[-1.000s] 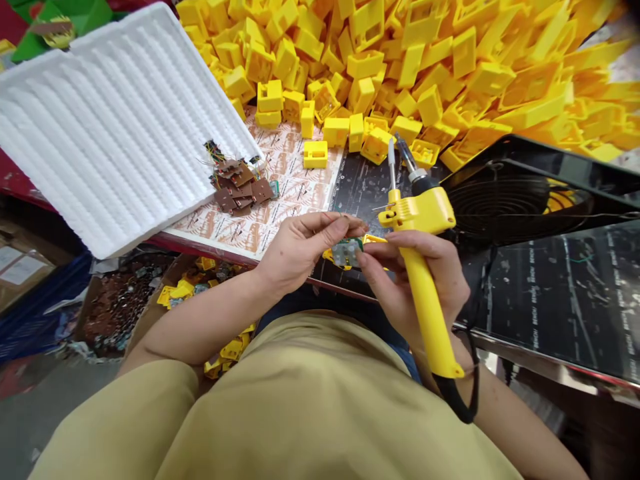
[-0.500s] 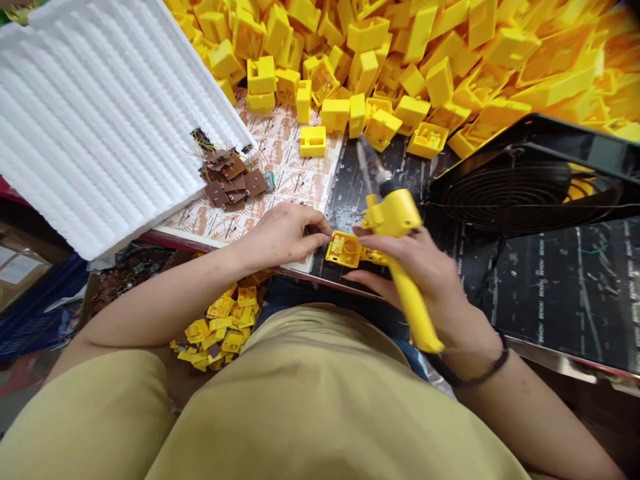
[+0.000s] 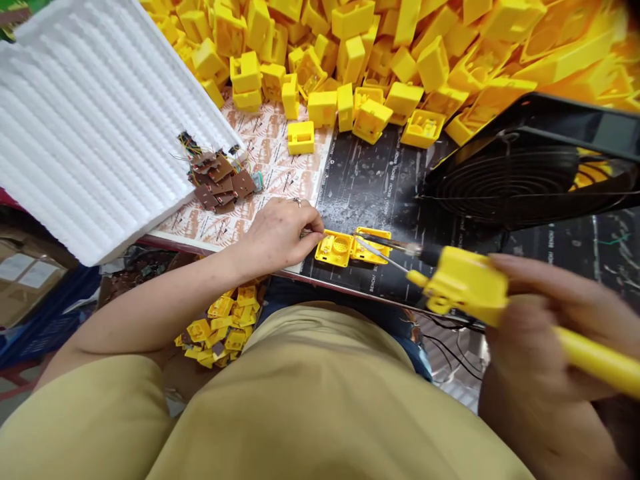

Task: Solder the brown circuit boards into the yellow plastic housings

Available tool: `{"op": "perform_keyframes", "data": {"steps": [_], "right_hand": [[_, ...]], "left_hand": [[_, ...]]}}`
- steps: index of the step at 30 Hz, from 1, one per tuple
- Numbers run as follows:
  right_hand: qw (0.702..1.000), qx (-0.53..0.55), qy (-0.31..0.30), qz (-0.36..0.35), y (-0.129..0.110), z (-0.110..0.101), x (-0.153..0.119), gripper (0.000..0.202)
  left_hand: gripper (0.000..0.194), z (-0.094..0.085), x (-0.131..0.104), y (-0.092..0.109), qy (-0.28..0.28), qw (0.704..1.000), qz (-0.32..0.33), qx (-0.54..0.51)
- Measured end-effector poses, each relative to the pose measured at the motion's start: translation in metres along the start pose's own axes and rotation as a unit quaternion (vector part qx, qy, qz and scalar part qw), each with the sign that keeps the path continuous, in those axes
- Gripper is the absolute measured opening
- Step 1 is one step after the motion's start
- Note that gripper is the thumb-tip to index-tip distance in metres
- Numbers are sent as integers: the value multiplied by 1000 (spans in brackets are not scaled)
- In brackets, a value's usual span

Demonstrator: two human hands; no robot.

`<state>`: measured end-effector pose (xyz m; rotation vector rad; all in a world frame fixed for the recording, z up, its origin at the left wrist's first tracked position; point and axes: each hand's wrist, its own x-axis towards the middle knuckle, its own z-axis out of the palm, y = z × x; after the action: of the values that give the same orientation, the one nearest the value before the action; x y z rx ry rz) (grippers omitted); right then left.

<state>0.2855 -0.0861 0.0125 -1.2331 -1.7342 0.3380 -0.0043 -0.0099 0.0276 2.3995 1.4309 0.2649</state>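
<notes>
My right hand [image 3: 545, 333], partly blurred, grips a yellow soldering gun [image 3: 470, 283] whose dark tip and thin feed tube point left. The tip ends over two small yellow plastic housings lying side by side, open face up, near the bench edge. One is the left housing [image 3: 340, 249], with a round perforated grille inside; the other is the right housing [image 3: 366, 251], partly crossed by the tip. My left hand [image 3: 285, 230] rests just left of them, thumb and forefinger pinched at the left housing's edge. What they hold is hidden.
A big heap of yellow housings [image 3: 365, 67] covers the back. A black fan [image 3: 510, 173] stands at right. Brown circuit boards [image 3: 223, 180] with wires lie beside a white foam sheet [image 3: 100, 120]. More yellow housings [image 3: 220, 323] are below the bench edge.
My right hand has swung right and toward me with the soldering gun, whose tip now points left over the housings. My left hand stays nearly in place. The view has shifted slightly.
</notes>
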Motion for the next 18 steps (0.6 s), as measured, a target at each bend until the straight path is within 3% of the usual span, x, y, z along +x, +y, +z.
{"op": "perform_keyframes", "data": {"steps": [2,5,7,12,18], "right_hand": [[1000,-9,0,-19,-8,5,1,42],[992,34,-50,-114,-12,11,8,56],[982,64,-68,-166,-10,14,13,52],[981,29,-93,-166,-10,15,17,8],[960,-25,-177,-213,-17,7,19,16]], "left_hand": [[18,-1,-1,2,1,1000,10,29],[19,-3,-2,3,8,997,32,66],[20,-3,-2,3,13,995,46,86],[22,-3,-1,3,21,992,70,100],[26,-5,1,5,15,988,82,132]]}}
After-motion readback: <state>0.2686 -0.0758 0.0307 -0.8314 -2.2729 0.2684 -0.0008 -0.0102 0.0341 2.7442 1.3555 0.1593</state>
